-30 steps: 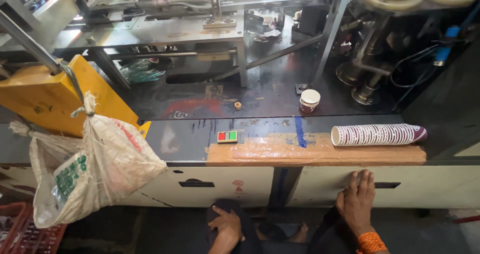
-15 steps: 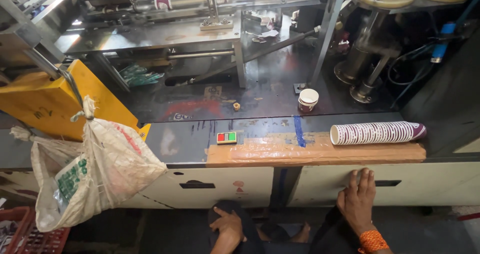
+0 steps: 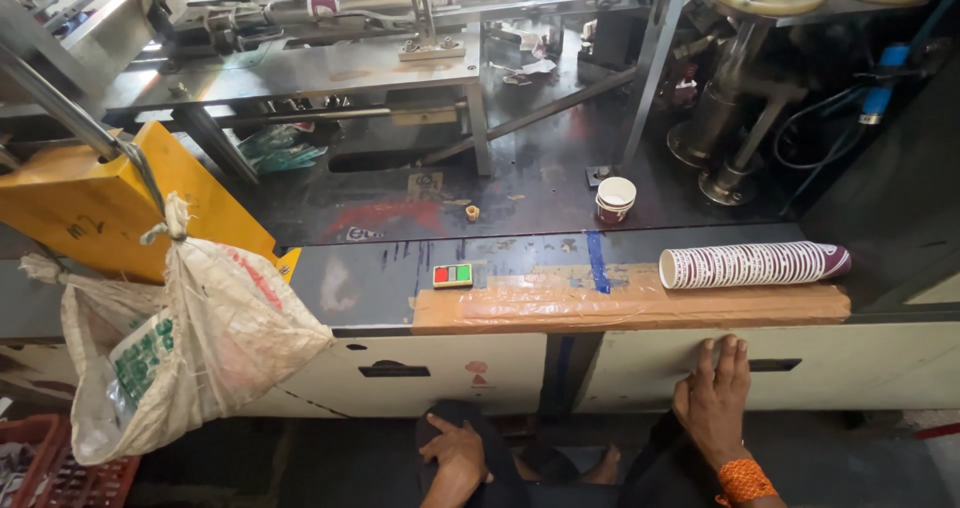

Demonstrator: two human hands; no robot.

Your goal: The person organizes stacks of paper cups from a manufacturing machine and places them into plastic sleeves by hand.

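My right hand point(image 3: 713, 400) lies flat with fingers spread against the cream front panel point(image 3: 830, 368) of a machine, an orange band on its wrist. My left hand point(image 3: 455, 453) rests loosely on my dark-clothed knee below, holding nothing. Just above the right hand, a long nested stack of printed paper cups point(image 3: 752, 265) lies on its side on a taped cardboard strip point(image 3: 560, 308) along the machine's front edge. A short upright stack of paper cups point(image 3: 614, 199) stands farther back on the dark deck.
A small red-and-green push-button box point(image 3: 452, 275) sits left of the cardboard. A woven sack point(image 3: 190, 338) hangs at the left from a yellow guard point(image 3: 95, 203). A red crate point(image 3: 50, 468) sits bottom left. Metal shafts, posts point(image 3: 735, 118) and cables fill the back.
The view has tilted slightly down and nearer the machine. Both hands stay where they were.
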